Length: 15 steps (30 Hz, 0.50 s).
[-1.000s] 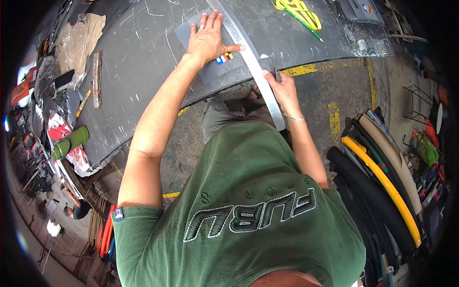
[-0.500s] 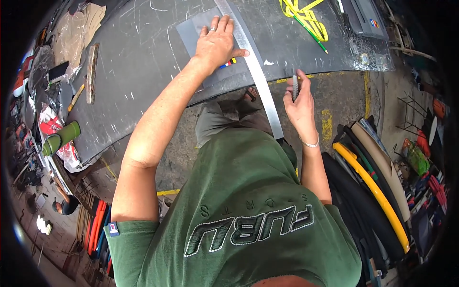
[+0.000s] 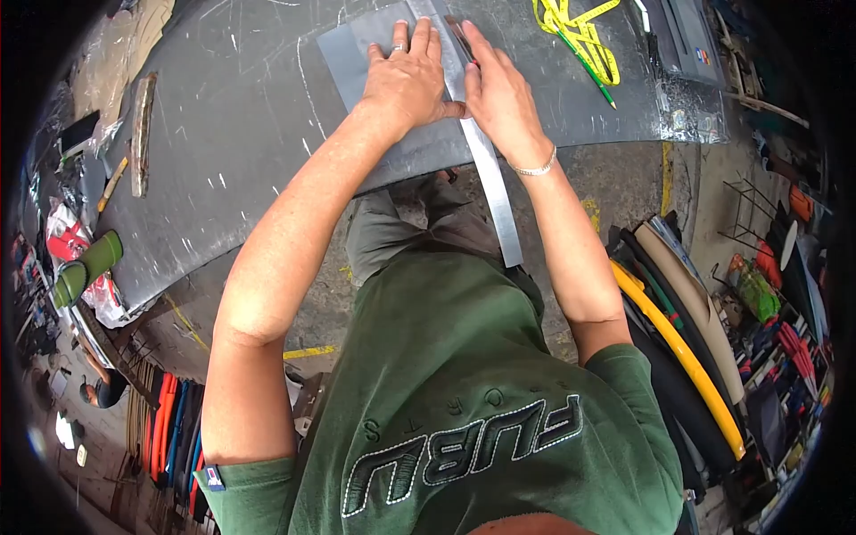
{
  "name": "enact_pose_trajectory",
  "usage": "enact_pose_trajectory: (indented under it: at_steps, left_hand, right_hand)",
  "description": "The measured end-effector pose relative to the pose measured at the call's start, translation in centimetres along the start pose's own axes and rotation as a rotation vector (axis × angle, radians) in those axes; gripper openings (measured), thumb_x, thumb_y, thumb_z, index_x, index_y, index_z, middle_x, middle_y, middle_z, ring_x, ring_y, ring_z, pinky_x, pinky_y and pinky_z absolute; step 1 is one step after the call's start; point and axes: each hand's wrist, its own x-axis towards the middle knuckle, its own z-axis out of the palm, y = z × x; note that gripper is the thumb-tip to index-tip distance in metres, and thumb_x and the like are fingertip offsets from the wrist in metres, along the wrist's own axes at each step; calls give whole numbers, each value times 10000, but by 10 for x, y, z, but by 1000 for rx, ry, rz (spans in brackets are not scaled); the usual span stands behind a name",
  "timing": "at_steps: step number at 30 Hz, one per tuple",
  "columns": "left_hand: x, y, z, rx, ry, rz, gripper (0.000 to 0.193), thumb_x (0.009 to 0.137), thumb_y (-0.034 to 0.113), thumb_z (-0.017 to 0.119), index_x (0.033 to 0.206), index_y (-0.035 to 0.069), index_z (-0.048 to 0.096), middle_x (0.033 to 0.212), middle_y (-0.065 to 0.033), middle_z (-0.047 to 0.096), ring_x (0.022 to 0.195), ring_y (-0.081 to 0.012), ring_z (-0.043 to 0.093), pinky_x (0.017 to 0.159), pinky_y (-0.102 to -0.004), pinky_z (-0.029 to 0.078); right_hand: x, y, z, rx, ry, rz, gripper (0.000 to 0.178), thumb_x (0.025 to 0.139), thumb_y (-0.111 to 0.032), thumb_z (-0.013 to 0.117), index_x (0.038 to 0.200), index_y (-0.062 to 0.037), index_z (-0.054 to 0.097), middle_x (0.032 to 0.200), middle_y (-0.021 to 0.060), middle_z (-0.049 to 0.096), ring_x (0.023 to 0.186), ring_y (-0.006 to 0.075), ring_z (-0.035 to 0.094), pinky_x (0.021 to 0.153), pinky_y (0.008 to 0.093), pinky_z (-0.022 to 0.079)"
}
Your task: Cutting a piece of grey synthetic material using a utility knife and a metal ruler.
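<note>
My left hand (image 3: 401, 80) lies flat with fingers spread, pressing on a grey sheet (image 3: 343, 62) and against a long metal ruler (image 3: 486, 165). The ruler runs from the far side of the sheet past the table's near edge toward my body. Close on its right side is my right hand (image 3: 506, 98), closed around a slim knife (image 3: 458, 36), mostly hidden by the fingers. Both hands are nearly touching along the ruler.
A yellow measuring tape (image 3: 580, 36) and a green pencil (image 3: 590, 73) lie right on the dark table (image 3: 259, 116). On the left are a wooden stick (image 3: 143, 134) and a green roll (image 3: 87, 267). Rolls of material, one yellow (image 3: 687, 357), stand at lower right.
My right hand has moved up and left from beyond the table's edge to the ruler, bringing the knife beside it. My left hand stays on the ruler and sheet.
</note>
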Motion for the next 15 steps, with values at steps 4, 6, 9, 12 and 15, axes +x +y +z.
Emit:
enact_pose_trajectory:
  at_steps: [4, 6, 9, 12, 15]
  left_hand:
    - [2, 6, -2, 5, -47, -33, 1200, 781, 717, 735, 1584, -49, 281, 1686, -215, 204, 1550, -436, 205, 1131, -695, 330]
    - [1, 8, -5, 1, -53, -36, 1176, 795, 698, 734, 1583, -50, 285, 1687, -213, 202, 1550, -439, 199, 1129, -699, 328]
    - [1, 8, -5, -9, -52, -39, 1141, 814, 665, 735, 1583, -49, 287, 1689, -212, 197, 1550, -444, 190, 1126, -704, 327]
    - [0, 7, -6, -18, -51, -41, 1128, 817, 653, 737, 1585, -43, 290, 1688, -209, 204, 1549, -438, 198, 1130, -706, 316]
    - [0, 9, -18, -35, -99, -40, 1141, 804, 644, 740, 1575, -63, 285, 1665, -234, 246, 1541, -437, 224, 1168, -665, 289]
  right_hand:
    - [8, -4, 1, -80, -86, 25, 540, 984, -111, 534, 1518, -161, 469, 1155, 220, 650, 1057, 434, 648, 923, 502, 536]
    - [10, -4, 0, -90, -79, 3, 542, 985, -116, 533, 1519, -173, 466, 1124, 218, 647, 1039, 435, 649, 911, 507, 537]
    - [12, -4, 0, -132, -117, 15, 546, 986, -124, 537, 1524, -172, 457, 1163, 226, 647, 1057, 442, 645, 923, 512, 534]
    - [13, -3, 2, -119, -79, -9, 542, 987, -128, 539, 1521, -171, 460, 1185, 235, 647, 1068, 448, 643, 932, 514, 533]
    - [14, 0, 2, -133, -81, -13, 541, 987, -131, 540, 1520, -177, 460, 1202, 238, 647, 1071, 449, 645, 935, 517, 533]
